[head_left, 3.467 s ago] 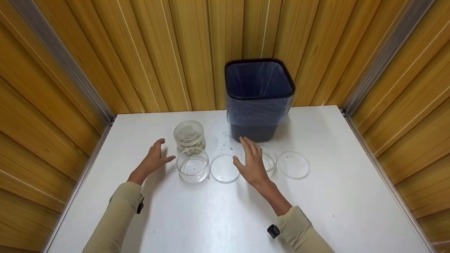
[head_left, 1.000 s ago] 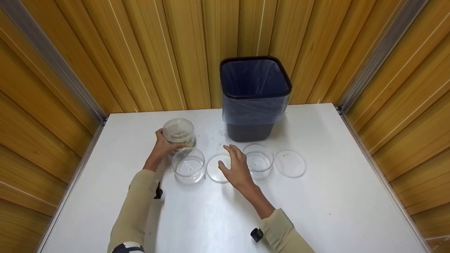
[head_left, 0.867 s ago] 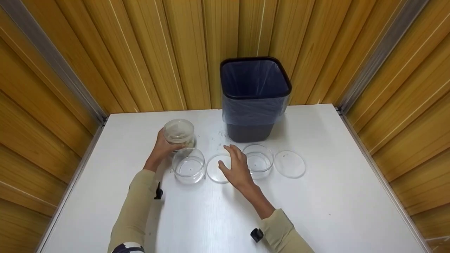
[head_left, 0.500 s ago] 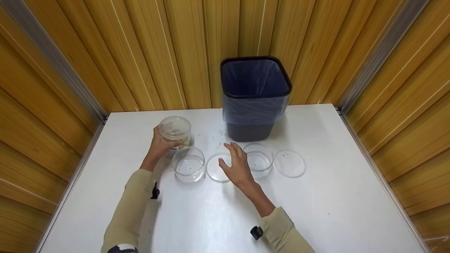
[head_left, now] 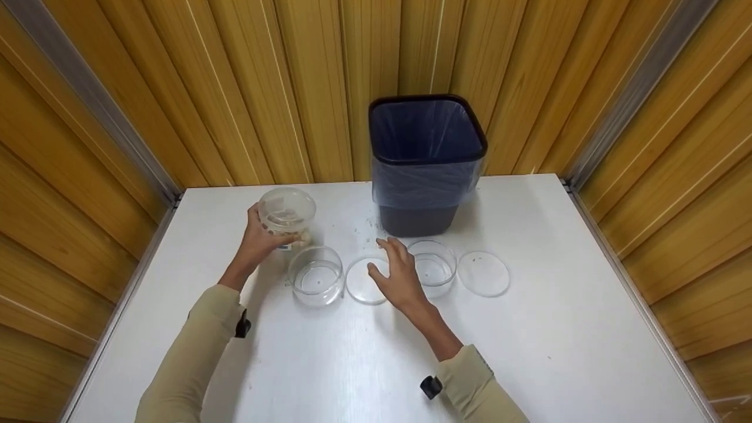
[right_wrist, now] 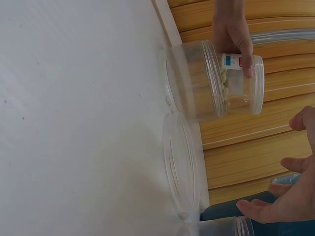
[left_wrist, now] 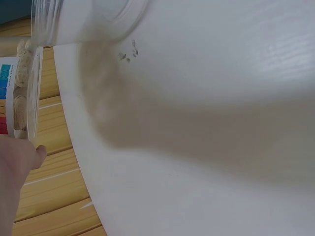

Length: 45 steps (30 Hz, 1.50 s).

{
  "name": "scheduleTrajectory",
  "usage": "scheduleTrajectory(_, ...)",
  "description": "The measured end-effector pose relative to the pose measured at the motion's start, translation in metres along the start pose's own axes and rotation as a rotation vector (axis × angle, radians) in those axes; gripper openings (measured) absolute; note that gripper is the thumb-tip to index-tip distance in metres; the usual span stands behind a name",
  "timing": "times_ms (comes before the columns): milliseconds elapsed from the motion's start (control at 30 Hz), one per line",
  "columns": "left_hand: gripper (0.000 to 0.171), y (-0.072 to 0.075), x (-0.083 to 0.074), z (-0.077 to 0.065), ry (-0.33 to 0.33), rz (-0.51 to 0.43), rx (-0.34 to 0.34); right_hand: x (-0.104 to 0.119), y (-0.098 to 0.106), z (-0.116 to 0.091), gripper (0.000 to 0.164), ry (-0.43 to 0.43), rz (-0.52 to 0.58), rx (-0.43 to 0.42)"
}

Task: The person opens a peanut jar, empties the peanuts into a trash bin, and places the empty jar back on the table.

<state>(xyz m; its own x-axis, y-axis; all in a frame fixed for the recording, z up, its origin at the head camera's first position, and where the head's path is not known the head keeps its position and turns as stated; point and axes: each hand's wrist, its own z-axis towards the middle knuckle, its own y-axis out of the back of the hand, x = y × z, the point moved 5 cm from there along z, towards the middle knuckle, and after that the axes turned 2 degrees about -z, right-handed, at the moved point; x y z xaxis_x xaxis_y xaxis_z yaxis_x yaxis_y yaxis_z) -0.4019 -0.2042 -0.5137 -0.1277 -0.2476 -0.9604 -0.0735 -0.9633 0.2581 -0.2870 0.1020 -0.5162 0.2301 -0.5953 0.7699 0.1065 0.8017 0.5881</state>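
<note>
My left hand (head_left: 257, 242) grips a clear lidded jar (head_left: 288, 208) by its side, thumb across the front. Unshelled peanuts (left_wrist: 20, 110) and a white label (left_wrist: 6, 88) show through its wall in the left wrist view. In the right wrist view the held jar (right_wrist: 239, 97) appears behind an open, clear jar (right_wrist: 189, 81). That open jar (head_left: 315, 294) stands on the table just in front of the held one. My right hand (head_left: 402, 279) hovers with spread, slightly bent fingers beside a round clear lid (head_left: 359, 286), holding nothing.
A second open clear jar (head_left: 433, 288) stands right of my right hand, with another round lid (head_left: 484, 276) beside it. Behind them is a dark bin (head_left: 420, 220) with a blue liner. Small dark crumbs (head_left: 371, 224) dot the white table (head_left: 329, 364). Wood-patterned panels (head_left: 329, 88) enclose it.
My left hand has gone from open beside the peanut jar to gripping it, then raised it and moved left. My right hand has shifted left from the second jar and now stays nearly still.
</note>
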Motion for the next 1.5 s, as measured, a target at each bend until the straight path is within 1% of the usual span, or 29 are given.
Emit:
scheduleTrajectory(133,0.115,0.002,-0.008,-0.004,-0.030,-0.019,-0.011,-0.002,-0.002,0.000,0.055,-0.015,0.004,0.027)
scheduleTrajectory(233,0.116,0.000,-0.016,-0.008,-0.042,-0.015,-0.013,-0.004,-0.004,0.000,0.055,-0.010,0.000,0.032)
scheduleTrajectory(333,0.118,-0.005,-0.025,-0.014,-0.055,-0.010,0.006,-0.005,-0.004,0.001,0.054,-0.007,0.012,0.033)
scheduleTrajectory(467,0.120,-0.013,-0.036,-0.022,-0.098,-0.008,0.041,-0.004,-0.002,0.002,0.053,0.005,0.021,0.027)
scheduleTrajectory(600,0.122,-0.023,-0.045,-0.029,-0.134,-0.004,0.070,0.000,0.002,0.004,0.053,0.029,0.040,0.016)
scheduleTrajectory(700,0.122,-0.031,-0.049,-0.035,-0.154,-0.014,0.091,0.002,0.003,0.005,0.053,0.047,0.067,0.014)
scheduleTrajectory(833,0.121,-0.043,-0.055,-0.045,-0.200,-0.029,0.134,0.006,0.005,0.005,0.053,0.071,0.093,0.011)
scheduleTrajectory(1000,0.121,-0.062,-0.064,-0.056,-0.268,-0.017,0.207,0.014,0.008,0.003,0.054,0.063,0.134,0.024)
scheduleTrajectory(1100,0.123,-0.073,-0.070,-0.063,-0.306,-0.009,0.232,0.020,0.011,0.002,0.057,0.063,0.155,0.042)
scheduleTrajectory(1200,0.123,-0.085,-0.076,-0.069,-0.330,0.000,0.225,0.026,0.017,0.001,0.060,0.071,0.165,0.040)
scheduleTrajectory(1300,0.123,-0.096,-0.081,-0.075,-0.353,0.030,0.198,0.029,0.024,0.000,0.065,0.072,0.175,0.023)
scheduleTrajectory(1400,0.123,-0.105,-0.085,-0.083,-0.378,0.089,0.171,0.032,0.028,-0.001,0.070,0.079,0.180,0.010)
scheduleTrajectory(1500,0.124,-0.111,-0.086,-0.091,-0.397,0.171,0.148,0.037,0.029,-0.003,0.075,0.101,0.181,0.029)
